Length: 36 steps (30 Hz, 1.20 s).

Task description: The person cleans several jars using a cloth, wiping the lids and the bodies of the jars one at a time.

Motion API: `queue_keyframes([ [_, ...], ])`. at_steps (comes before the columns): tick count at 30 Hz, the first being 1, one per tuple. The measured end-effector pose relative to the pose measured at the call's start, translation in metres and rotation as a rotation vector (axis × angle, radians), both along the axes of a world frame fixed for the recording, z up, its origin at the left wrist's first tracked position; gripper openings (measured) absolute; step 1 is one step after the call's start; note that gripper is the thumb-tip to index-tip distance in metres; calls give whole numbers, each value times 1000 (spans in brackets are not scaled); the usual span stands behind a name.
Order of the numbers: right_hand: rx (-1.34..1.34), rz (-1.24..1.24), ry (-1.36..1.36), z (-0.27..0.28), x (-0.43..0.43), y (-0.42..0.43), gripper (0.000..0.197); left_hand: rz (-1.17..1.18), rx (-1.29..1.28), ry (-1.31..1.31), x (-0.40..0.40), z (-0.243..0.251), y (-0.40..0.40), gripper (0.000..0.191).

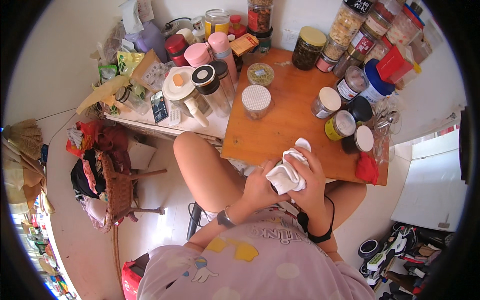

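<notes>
My right hand (309,178) presses a folded white cloth (287,176) over something round held in front of my lap. Around the left side of that object curls my left hand (258,182), with a ring on one finger. A dark edge of the object shows beneath the cloth; most of it is hidden, so I cannot tell just what it is. Both hands are close together at the near edge of the wooden table (262,138). Beyond them stand a clear jar with a white patterned lid (256,98) and a clear tub of dried greenish strips (260,75).
At the right stand a white-lidded jar (326,103), a yellow-green can (339,125), glass cups (386,120) and a red cloth (366,168). Leftward are a glass kettle (185,92), a tumbler (210,90) and a phone (159,107). A wicker chair (118,187) holds clothes.
</notes>
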State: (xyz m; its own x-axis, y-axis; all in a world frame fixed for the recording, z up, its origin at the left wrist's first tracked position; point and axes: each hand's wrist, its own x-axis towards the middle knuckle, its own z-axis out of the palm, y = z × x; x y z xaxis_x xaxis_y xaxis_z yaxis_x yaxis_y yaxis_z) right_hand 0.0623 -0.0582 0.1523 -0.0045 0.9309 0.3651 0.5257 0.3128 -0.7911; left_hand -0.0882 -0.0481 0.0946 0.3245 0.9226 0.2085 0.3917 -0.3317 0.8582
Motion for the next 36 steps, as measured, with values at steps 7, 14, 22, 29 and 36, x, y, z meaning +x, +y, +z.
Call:
queue_keyframes([
  [7,182,186,-497,12,12,2,45,22,-18,48,0,2,-18,83],
  [14,216,294,-509,10,19,-2,37,28,-101,184,-2,7,-22,81],
  [22,372,215,-471,-2,15,-12,33,20,-135,18,-5,7,-18,78],
  [29,537,218,-350,4,18,-12,31,-118,-412,-266,-8,0,-19,76],
  [36,632,195,-276,-1,27,-22,22,-385,-820,-873,-13,-2,-21,78],
])
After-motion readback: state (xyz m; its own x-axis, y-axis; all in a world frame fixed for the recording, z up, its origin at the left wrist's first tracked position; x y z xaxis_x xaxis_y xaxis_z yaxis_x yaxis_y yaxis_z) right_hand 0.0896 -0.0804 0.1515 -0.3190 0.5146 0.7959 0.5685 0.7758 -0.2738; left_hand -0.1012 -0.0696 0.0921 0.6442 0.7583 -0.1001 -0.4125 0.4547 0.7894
